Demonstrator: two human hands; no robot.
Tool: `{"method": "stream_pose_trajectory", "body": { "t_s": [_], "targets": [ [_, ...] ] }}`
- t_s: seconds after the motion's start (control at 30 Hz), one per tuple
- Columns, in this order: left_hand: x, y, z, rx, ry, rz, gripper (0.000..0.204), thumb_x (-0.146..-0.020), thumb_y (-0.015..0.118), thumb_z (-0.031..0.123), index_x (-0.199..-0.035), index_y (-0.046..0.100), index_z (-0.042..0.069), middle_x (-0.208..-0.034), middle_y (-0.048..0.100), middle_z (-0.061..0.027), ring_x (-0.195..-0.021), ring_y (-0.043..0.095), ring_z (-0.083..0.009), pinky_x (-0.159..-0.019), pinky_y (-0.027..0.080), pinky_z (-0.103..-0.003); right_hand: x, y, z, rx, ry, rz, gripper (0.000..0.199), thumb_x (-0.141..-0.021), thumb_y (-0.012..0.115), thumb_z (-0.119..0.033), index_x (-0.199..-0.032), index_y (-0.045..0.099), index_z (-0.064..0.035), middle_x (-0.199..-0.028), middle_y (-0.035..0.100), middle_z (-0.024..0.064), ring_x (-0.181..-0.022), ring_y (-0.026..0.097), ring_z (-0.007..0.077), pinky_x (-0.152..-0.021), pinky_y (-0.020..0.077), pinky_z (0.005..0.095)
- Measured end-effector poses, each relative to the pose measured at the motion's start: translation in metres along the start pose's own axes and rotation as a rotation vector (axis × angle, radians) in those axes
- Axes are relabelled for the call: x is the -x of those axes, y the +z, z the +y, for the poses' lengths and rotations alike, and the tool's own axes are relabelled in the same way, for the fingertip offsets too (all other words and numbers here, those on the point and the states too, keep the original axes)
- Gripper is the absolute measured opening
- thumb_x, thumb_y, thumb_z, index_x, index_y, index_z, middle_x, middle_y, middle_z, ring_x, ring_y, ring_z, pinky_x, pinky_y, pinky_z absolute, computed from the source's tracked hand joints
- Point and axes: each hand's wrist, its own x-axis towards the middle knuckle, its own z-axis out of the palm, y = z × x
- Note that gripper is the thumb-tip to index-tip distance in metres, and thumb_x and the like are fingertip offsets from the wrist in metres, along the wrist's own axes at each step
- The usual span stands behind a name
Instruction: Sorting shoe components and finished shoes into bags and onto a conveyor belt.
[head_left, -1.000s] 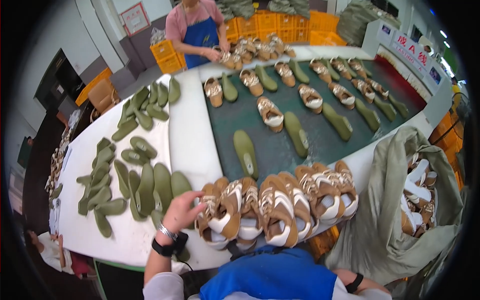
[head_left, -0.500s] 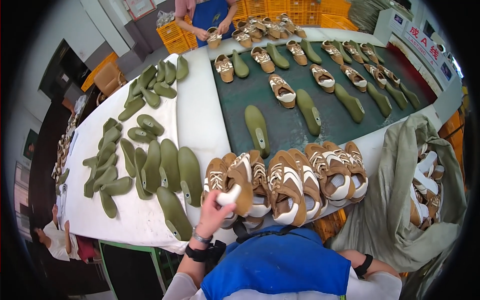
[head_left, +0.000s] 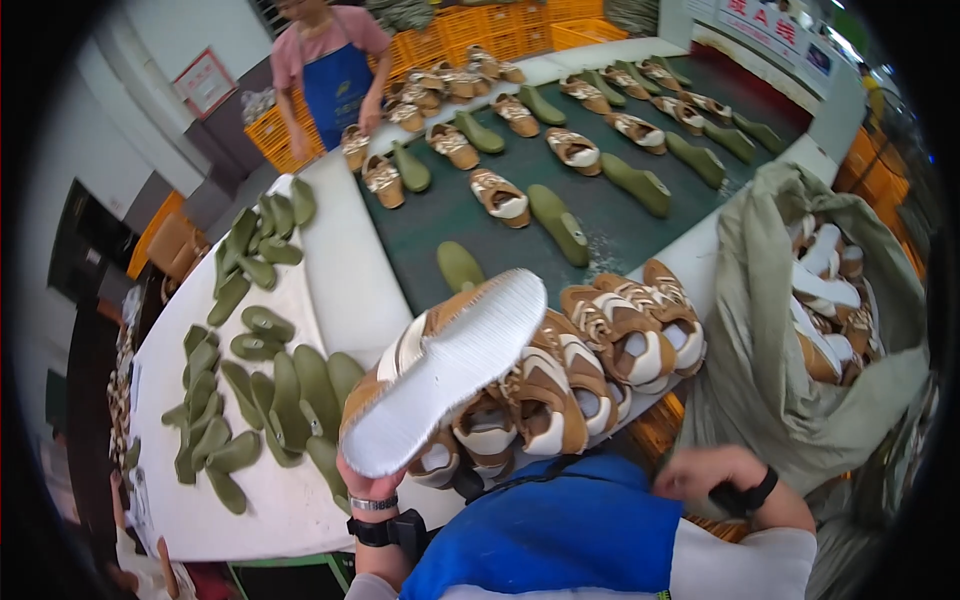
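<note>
My left hand [head_left: 372,482] grips a brown and white shoe upper [head_left: 372,388] at its heel end. The shoe is raised and tilted, its silvery-white ribbed underside turned toward me. Behind and right of it, several brown and white shoe uppers [head_left: 548,395] stand in a row along the near table edge. My right hand [head_left: 705,472] hangs beside my blue apron, near the grey-green sack [head_left: 740,310]; its fingers look bent but are smeared by motion. Several green shoe lasts [head_left: 288,400] lie on the white-covered table [head_left: 180,520] to the left.
Ahead, a dark green belt [head_left: 400,255] carries shoe uppers paired with green lasts. Shoe parts [head_left: 830,290] fill the open sack at the right. Across the table stands a co-worker [head_left: 335,75] in a blue apron, near yellow crates [head_left: 425,45] and a shoe pile.
The shoe in my left hand has been lifted and turned, underside showing. My right hand has come into view at the right. The view has shifted, and the co-worker's hands have moved apart.
</note>
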Motion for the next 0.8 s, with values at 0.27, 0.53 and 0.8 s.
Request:
{"method": "stream_pose_trajectory", "body": {
  "t_s": [0.27,0.53,0.8],
  "targets": [
    [-0.042,-0.026,-0.039,0.301,-0.367,0.099,0.061,-0.086,0.038,0.048,-0.128,0.038,0.003,-0.129,0.043,-0.0163,-0.116,0.044,-0.0332,-0.095,0.036,-0.053,0.009,-0.073,-0.086,-0.087,-0.351,1.029,0.048,-0.079,0.063,-0.014,-0.123,0.047,-0.0042,-0.112,0.055,0.0089,-0.092,0.053,0.0140,-0.078,0.0431,0.0262],
    [-0.039,-0.003,-0.051,0.251,-0.444,-0.004,0.061,-0.086,0.040,0.047,-0.128,0.038,0.003,-0.128,0.044,-0.0161,-0.116,0.044,-0.0331,-0.096,0.035,-0.051,-0.023,-0.039,-0.078,-1.057,-0.633,0.768,0.031,-0.090,0.050,-0.024,-0.103,0.058,0.0035,-0.094,0.063,0.0045,-0.083,0.058,0.0087,-0.074,0.0450,0.0230],
    [-0.033,0.004,-0.042,-0.406,-0.274,-0.052,0.064,-0.084,0.042,0.050,-0.129,0.038,0.005,-0.129,0.043,-0.0153,-0.117,0.043,-0.0339,-0.098,0.034,-0.051,-0.053,-0.054,-0.045,-0.946,-0.341,0.984,0.034,-0.092,0.045,-0.028,-0.102,0.058,0.0027,-0.097,0.062,0.0053,-0.089,0.056,0.0082,-0.081,0.0435,0.0237]
  ]
}}
